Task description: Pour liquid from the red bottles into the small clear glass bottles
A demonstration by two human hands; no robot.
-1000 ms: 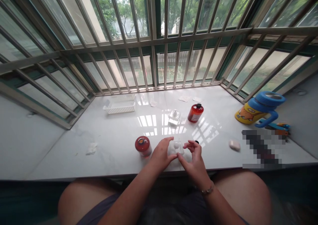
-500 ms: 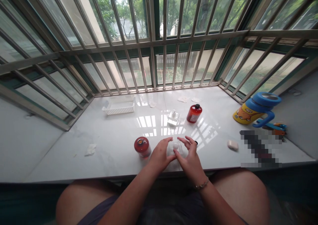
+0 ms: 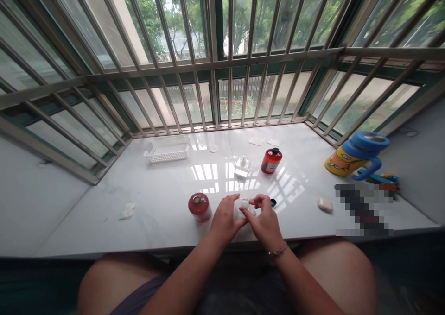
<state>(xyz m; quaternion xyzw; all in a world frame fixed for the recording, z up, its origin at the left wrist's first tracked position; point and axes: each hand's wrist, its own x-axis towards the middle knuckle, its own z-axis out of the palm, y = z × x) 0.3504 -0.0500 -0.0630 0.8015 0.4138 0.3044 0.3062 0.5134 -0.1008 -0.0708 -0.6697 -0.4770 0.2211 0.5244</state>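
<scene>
A small clear, whitish container [image 3: 239, 211] with a rounded top sits between my hands near the front of the white surface; its exact kind is hard to make out. My left hand [image 3: 225, 217] curves around its left side, thumb at the front. The fingers of my right hand [image 3: 264, 218] are bent in at its right side and top, with the thumb and fingertips close together. Just left of my left hand stands a red bottle [image 3: 200, 208] with an uncapped top. A black cap [image 3: 273, 203] lies beside my right hand.
Farther back stand a clear square glass bottle [image 3: 242, 166] and a red bottle with a black top [image 3: 271, 161]. A white perforated basket [image 3: 168, 149] is at back left. To the right are a pinkish-white block [image 3: 325, 205] and a blue-and-yellow mug [image 3: 354, 154]. Crumpled tissue [image 3: 128, 210] lies left.
The fingers of my right hand have curled in closer to the clear container's top, uncovering more of the black cap. My left hand has stayed around the container.
</scene>
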